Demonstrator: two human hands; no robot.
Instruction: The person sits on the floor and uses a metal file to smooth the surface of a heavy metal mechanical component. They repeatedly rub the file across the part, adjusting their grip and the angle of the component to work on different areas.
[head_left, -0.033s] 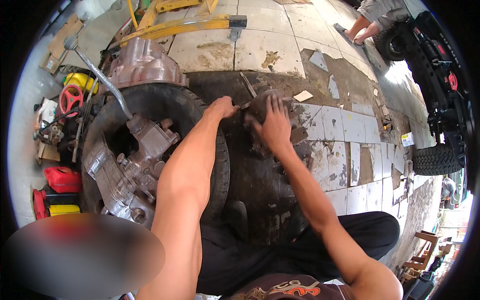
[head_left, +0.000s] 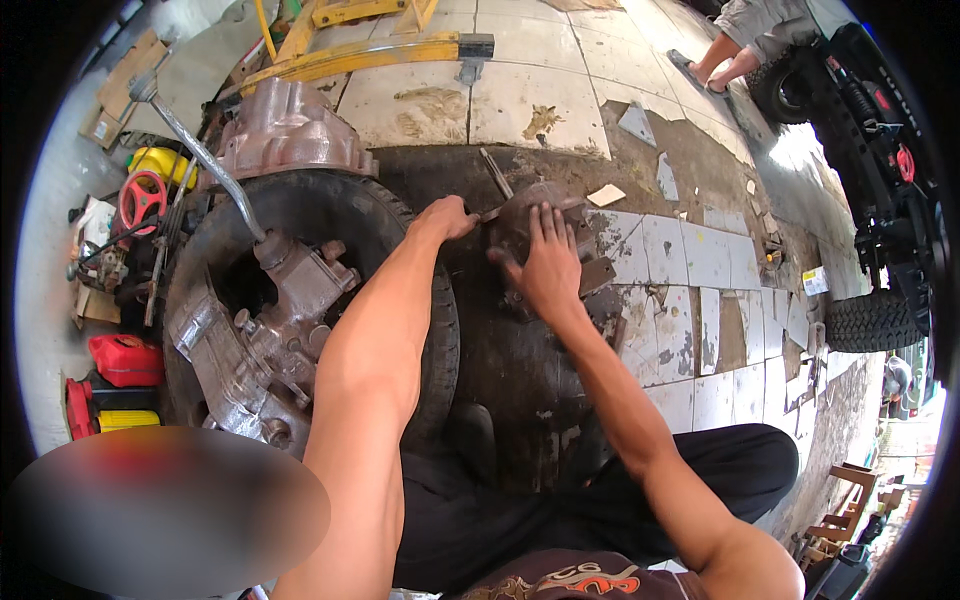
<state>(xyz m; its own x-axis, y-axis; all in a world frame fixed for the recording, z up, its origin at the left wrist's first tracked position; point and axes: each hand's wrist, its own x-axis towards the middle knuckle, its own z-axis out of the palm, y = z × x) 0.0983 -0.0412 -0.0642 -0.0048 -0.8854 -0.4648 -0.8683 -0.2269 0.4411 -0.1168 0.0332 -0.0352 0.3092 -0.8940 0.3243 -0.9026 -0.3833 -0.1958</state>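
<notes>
My left hand (head_left: pixel 445 217) is closed around the end of a thin metal tool (head_left: pixel 493 176) that points away from me. The tool's near end meets a dark, greasy metal part (head_left: pixel 530 205) lying on the oily floor. My right hand (head_left: pixel 545 262) lies flat on that part with its fingers spread, pressing on it. A black tyre (head_left: pixel 335 215) lies just left of my left forearm, and a grimy gearbox (head_left: pixel 270 330) with a long bent lever (head_left: pixel 200 155) rests in it.
A second metal housing (head_left: pixel 290 130) stands behind the tyre, with yellow steel bars (head_left: pixel 370 52) beyond it. Red (head_left: pixel 125 360) and yellow (head_left: pixel 165 165) containers sit at the left. Another person (head_left: pixel 745 50) crouches top right beside a black vehicle (head_left: pixel 880 140) and its wheel (head_left: pixel 870 320).
</notes>
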